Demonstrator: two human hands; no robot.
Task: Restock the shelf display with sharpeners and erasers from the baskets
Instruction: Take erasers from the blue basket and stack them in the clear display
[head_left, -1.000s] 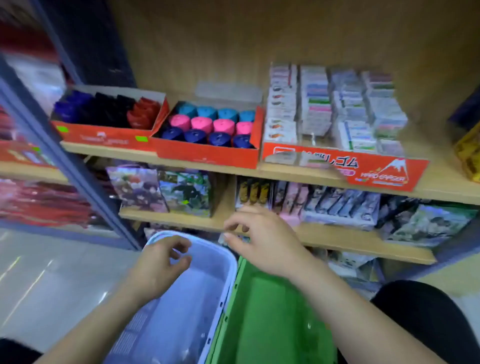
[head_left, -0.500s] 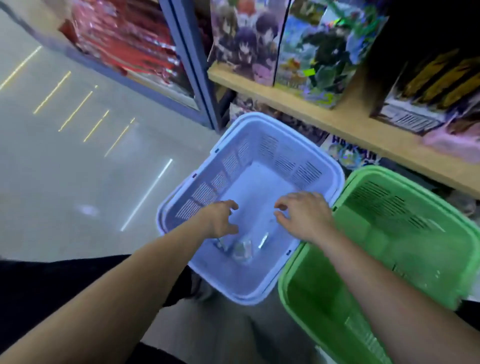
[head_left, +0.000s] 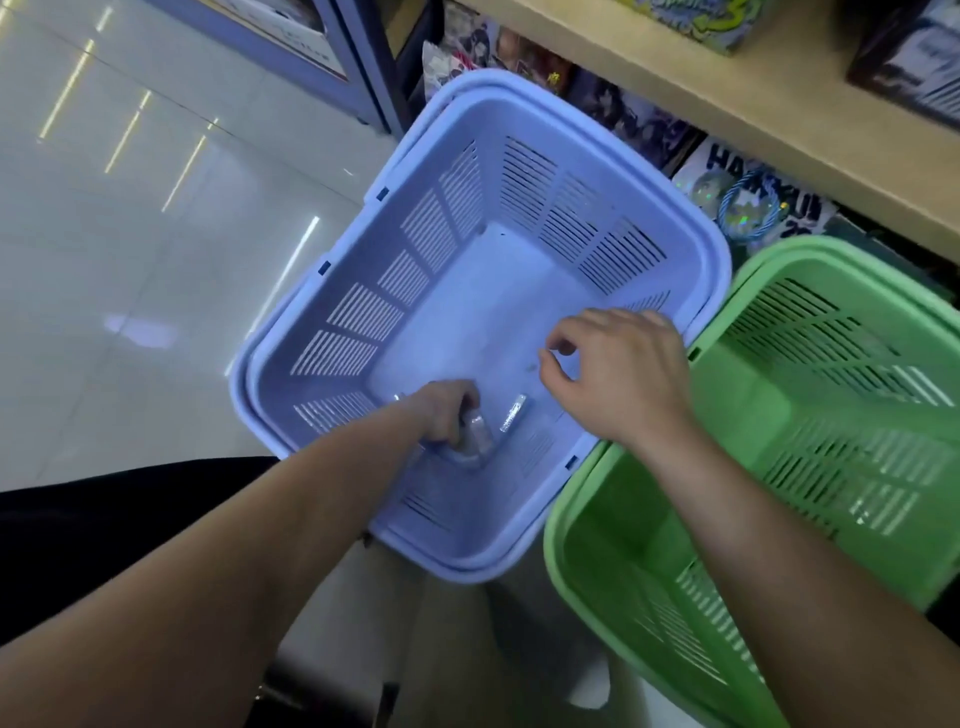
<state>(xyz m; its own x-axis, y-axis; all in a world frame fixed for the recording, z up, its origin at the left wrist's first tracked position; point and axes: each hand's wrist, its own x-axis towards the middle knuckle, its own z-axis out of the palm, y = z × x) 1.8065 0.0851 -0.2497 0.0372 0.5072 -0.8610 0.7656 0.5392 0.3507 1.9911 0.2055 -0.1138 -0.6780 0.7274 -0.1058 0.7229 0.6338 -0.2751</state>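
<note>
Head view: the left hand (head_left: 444, 415) reaches to the floor of the blue basket (head_left: 363, 332) by its nearest wall, fingers curled round a small clear-wrapped item (head_left: 475, 439), apparently to lift it out for restocking. A second clear packet (head_left: 513, 413) lies just beside it. The right hand (head_left: 623, 374) hovers over the basket interior, fingers loosely curled on nothing, likely poised for that packet. The green basket (head_left: 613, 530) touches the blue basket's right side. The shelf (head_left: 753, 104) stands beyond.
</note>
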